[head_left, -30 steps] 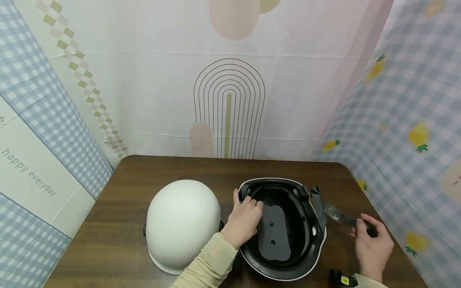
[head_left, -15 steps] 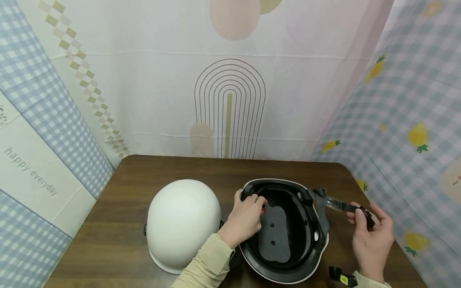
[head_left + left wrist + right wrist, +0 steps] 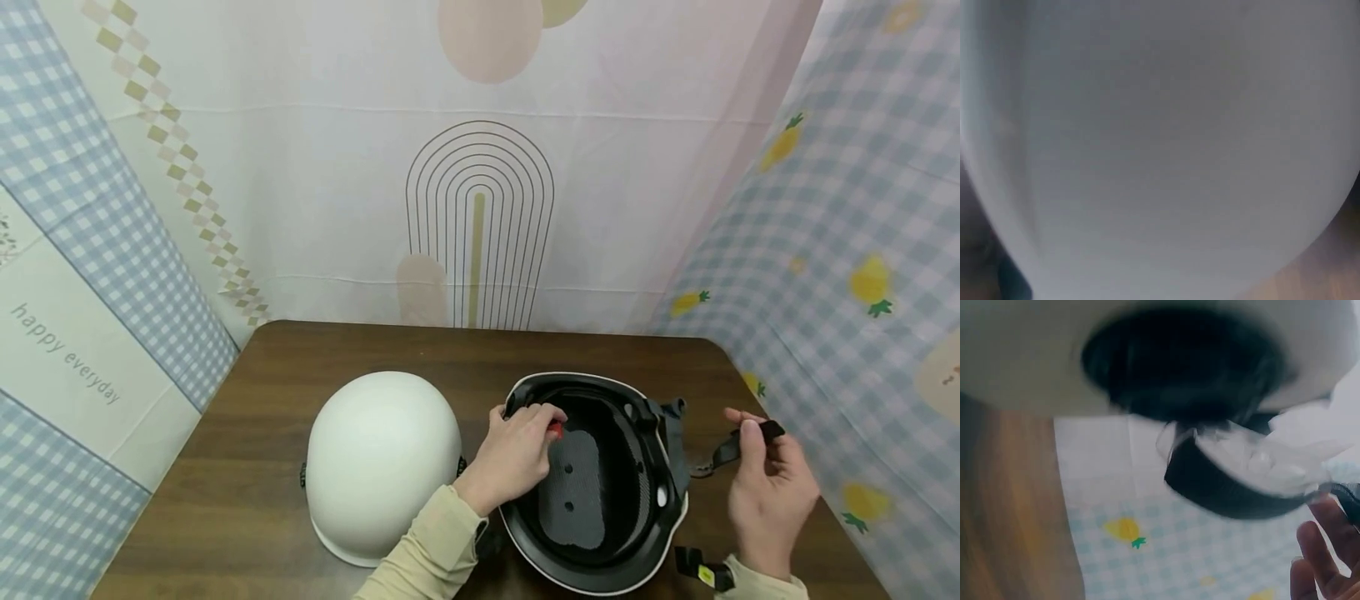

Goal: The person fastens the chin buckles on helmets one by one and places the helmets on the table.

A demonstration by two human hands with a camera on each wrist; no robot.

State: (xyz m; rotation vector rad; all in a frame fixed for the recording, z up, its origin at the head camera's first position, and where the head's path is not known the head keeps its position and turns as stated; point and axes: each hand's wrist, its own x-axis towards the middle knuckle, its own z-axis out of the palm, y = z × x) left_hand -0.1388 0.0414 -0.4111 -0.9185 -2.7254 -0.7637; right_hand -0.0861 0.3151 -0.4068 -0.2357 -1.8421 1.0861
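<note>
An upturned white helmet [image 3: 600, 575] lies in the head view with its black padded inside facing up. At its left rim is my left hand [image 3: 506, 458], fingers curled around a small red piece [image 3: 556, 428], perhaps part of a buckle; most of it is hidden. To the right of the helmet, my right hand [image 3: 772, 487] pinches a black chin strap [image 3: 727, 451] between thumb and fingers. That strap runs to the grey webbing [image 3: 675, 442] at the helmet's right side. In the right wrist view the strap [image 3: 1235, 494] carries clear plastic [image 3: 1272, 459], with my fingertips at its end.
A second white helmet [image 3: 382, 467] sits dome up to the left, beside my left forearm. Both helmets rest on a brown wooden table [image 3: 225, 500]. Patterned cloths hang behind and at the sides. A blurred white surface [image 3: 1166, 144] fills the left wrist view.
My right hand has lifted the strap's end slightly and turned it. The upturned helmet has shifted a little right. The red piece has come into sight at my left fingers.
</note>
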